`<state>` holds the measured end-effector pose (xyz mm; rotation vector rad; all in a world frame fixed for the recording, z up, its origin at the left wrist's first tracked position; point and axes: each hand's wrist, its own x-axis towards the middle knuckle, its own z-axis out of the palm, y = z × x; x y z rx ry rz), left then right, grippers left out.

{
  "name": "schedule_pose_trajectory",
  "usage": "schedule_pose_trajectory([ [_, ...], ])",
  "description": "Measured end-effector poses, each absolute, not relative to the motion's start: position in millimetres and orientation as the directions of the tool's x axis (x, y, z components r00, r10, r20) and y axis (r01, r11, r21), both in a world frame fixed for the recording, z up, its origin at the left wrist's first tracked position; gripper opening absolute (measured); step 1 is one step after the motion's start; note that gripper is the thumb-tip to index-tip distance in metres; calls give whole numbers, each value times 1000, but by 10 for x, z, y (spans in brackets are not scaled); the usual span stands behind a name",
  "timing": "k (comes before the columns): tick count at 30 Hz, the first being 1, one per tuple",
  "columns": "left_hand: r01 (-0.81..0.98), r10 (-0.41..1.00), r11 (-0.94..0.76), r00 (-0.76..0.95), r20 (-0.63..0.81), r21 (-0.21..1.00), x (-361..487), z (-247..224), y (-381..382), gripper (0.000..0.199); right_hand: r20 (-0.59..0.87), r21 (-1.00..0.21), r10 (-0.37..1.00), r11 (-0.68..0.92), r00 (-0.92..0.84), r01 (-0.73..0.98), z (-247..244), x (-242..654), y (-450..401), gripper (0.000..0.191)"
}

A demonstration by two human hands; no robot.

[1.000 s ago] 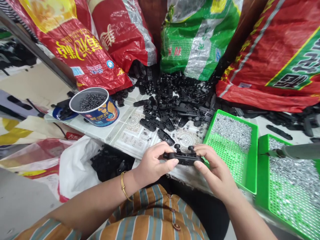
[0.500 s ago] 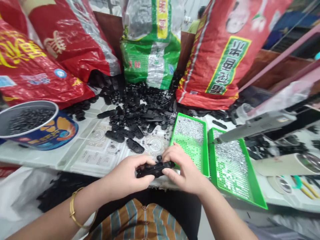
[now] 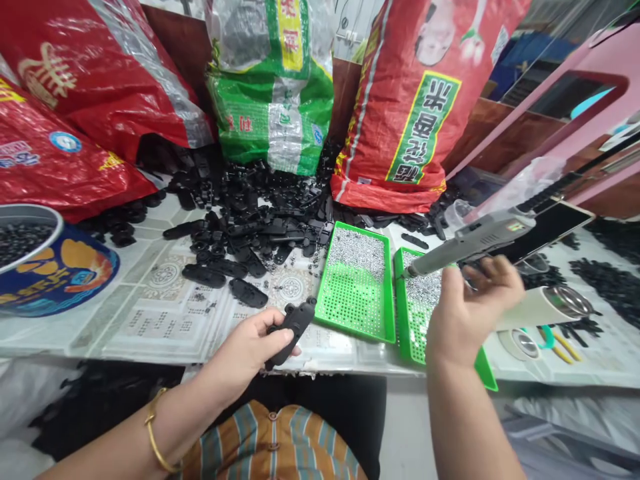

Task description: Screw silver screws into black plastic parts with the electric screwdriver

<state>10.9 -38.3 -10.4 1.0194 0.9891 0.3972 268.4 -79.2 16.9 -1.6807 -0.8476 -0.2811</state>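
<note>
Between its thumb and fingers, my left hand [image 3: 260, 343] grips a long black plastic part [image 3: 299, 321] above the table's front edge. My right hand [image 3: 473, 300] is raised over the right green tray [image 3: 404, 313], its fingers apart and nothing in them. Just beyond it lies a grey electric screwdriver [image 3: 470, 240], its tip over that tray. The left green tray [image 3: 390, 303] holds small silvery pieces at its far end. A pile of black plastic parts [image 3: 270, 227] spreads over the table behind my left hand.
A blue tub [image 3: 75, 273] of small black pieces stands at the left. Behind the pile are a green bag [image 3: 250, 113] and red bags [image 3: 395, 133]. A white flask [image 3: 545, 307], tape roll and yellow-handled tool lie at the right.
My right hand has let go of the black part and moved right, opening beside the screwdriver. My left hand keeps the part, now tilted upward. The view has shifted right.
</note>
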Motion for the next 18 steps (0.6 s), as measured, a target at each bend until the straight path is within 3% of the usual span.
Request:
schedule_pose_trajectory([
  [1, 100, 680, 558, 515, -523, 824, 128, -136, -408, 15, 571, -765, 343, -107, 746, 635, 174, 2814, -743, 68],
  [3, 27, 670, 622, 499, -550, 782, 160, -180, -449, 16, 452, -802, 398, -210, 798, 559, 182, 3024, -637, 79],
  [6, -38, 676, 661, 464, -572, 750, 175, -204, -478, 17, 337, -787, 421, -365, 842, 497, 205, 3129, -554, 61],
  [8, -63, 681, 675, 435, -589, 735, 166, -204, -479, 17, 373, -833, 430, -234, 822, 501, 237, 3044, -577, 49],
  [10, -75, 685, 684, 408, -604, 726, 160, -204, -471, 17, 401, -900, 496, 55, 771, 432, 277, 2869, -639, 44],
  [12, -83, 692, 685, 384, -611, 724, 169, -212, -460, 17, 398, -917, 524, 247, 753, 313, 298, 2661, -704, 39],
  [15, -110, 708, 679, 361, -607, 726, 209, -233, -445, 17, 408, -901, 500, 357, 763, 248, 241, 2403, -756, 31],
  [18, -115, 710, 677, 362, -604, 727, 255, -255, -441, 17, 451, -865, 499, 447, 740, 226, 97, 2286, -757, 35],
])
